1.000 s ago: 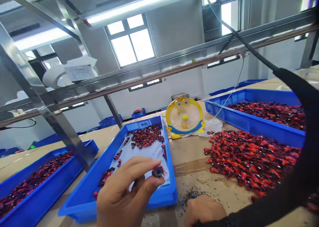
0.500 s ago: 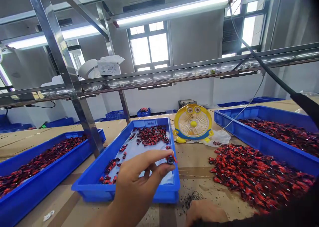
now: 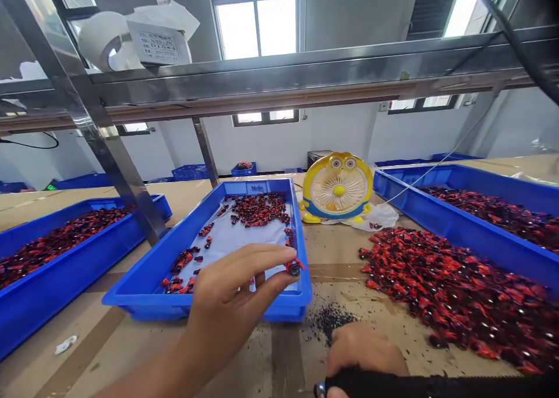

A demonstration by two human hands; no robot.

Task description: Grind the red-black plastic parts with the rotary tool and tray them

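My left hand (image 3: 231, 287) pinches a small red-and-black part (image 3: 294, 267) between thumb and forefinger, over the near right edge of the middle blue tray (image 3: 144, 281). Its round dark end faces me. Low in the view, my right hand (image 3: 365, 347) is closed, its fingers curled down and partly covered by a black sleeve (image 3: 406, 383). A shiny metal end (image 3: 320, 390) shows beside its thumb; what it belongs to is hidden. Black crumbs (image 3: 329, 319) lie just beyond this hand. Similar red-and-black parts (image 3: 262, 209) lie on the tray's pale liner.
A large heap of red-and-black parts (image 3: 454, 293) covers the table at right. Filled blue trays stand at the left (image 3: 65, 270) and right (image 3: 437, 206). A yellow fan (image 3: 338, 188) stands behind, near a metal post (image 3: 117, 165). A white scrap (image 3: 66, 344) lies front left.
My view has tipped downward, so the table and more of my right hand show. My left hand still pinches the small part. The metal end by my right thumb has come into view.
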